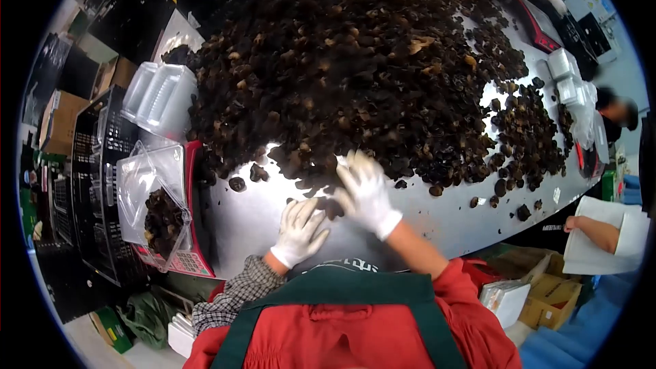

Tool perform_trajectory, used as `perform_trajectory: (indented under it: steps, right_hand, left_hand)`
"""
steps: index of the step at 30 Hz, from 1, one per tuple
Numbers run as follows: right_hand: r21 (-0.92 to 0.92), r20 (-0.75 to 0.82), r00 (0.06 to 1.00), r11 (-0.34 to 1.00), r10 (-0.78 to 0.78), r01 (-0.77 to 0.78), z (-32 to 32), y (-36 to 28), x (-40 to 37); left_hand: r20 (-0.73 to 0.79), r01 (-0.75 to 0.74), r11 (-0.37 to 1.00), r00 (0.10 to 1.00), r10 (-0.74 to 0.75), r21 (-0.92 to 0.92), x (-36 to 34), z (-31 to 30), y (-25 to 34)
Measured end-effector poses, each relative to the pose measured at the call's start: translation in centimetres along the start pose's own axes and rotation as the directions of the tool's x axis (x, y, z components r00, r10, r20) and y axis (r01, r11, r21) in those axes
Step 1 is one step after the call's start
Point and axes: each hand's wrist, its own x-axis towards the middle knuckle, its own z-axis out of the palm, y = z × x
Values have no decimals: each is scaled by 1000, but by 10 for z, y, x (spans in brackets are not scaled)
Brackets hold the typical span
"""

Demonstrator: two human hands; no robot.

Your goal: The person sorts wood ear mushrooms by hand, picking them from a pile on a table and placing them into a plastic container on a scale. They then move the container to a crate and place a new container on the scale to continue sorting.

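A large heap of dark brown, crinkled fungus pieces (342, 75) covers much of the metal table (253, 222). My left hand (298, 232), in a white glove, is low over the table at the near edge of the heap, fingers spread, beside a few dark pieces. To its right, my right hand (367, 195), also gloved and slightly blurred, reaches to the heap's edge with its fingers apart. A dark piece (331, 208) lies between the two hands. At the left, a clear plastic box (164, 222) with fungus pieces in it rests on a red scale (193, 184).
Stacked clear plastic boxes (160, 99) stand behind the scale, with black crates (102, 184) further left. More clear boxes (570, 82) and a second red scale (540, 27) are at the right. Other people are at the right edge, one with an arm (594, 232) near white sheets.
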Motion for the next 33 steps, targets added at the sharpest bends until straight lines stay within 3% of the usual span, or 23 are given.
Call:
perform_trajectory:
  steps: [4, 8, 9, 10, 13, 16, 17, 19, 21, 26, 30, 33]
  right_hand:
    - [145, 118, 993, 989, -24, 7, -17, -33, -65]
    - [134, -101, 988, 982, -120, 133, -50, -11, -44]
    - [70, -107, 989, 992, -100, 108, -66, -5, -21]
    - [-44, -233, 967, 994, -103, 96, -63, 13, -5]
    - [-201, -255, 963, 969, 87, -141, -74, 44, 64]
    - [-301, -172, 944, 897, 283, -324, -48, 63, 100]
    - [-311, -116, 958, 906, 264, -287, -42, 57, 97]
    - [-261, -19, 981, 946, 194, -193, -35, 37, 76]
    - [-98, -80, 996, 994, 48, -56, -30, 21, 36]
    - [31, 66, 993, 994, 101, -103, -40, -8, -81]
    - [14, 1, 999, 999, 41, -41, -54, -6, -99]
    - [-48, -61, 994, 995, 89, -92, -56, 2, -54]
  left_hand:
    - [7, -20, 997, 1000, 20, -71, -22, -13, 3]
    - [-109, 60, 994, 992, -70, -91, 10, -16, -6]
    - [-166, 102, 974, 977, -137, -203, 22, -9, -16]
    - [-243, 40, 999, 969, -39, -4, 58, -26, -18]
    - [-279, 135, 988, 954, -110, 72, 128, -30, -34]
    - [-128, 304, 914, 952, -279, 269, 159, -12, -53]
    - [-6, 345, 895, 934, -358, 284, 159, -11, -52]
    - [70, 350, 903, 924, -377, 249, 141, -11, -42]
    - [44, 300, 940, 950, -311, 162, 109, -9, -35]
    - [76, 203, 979, 976, -204, 25, 15, -19, -5]
    - [86, 94, 995, 992, -97, 35, -20, -21, 7]
    - [56, 316, 939, 944, -326, 139, -9, -25, -10]
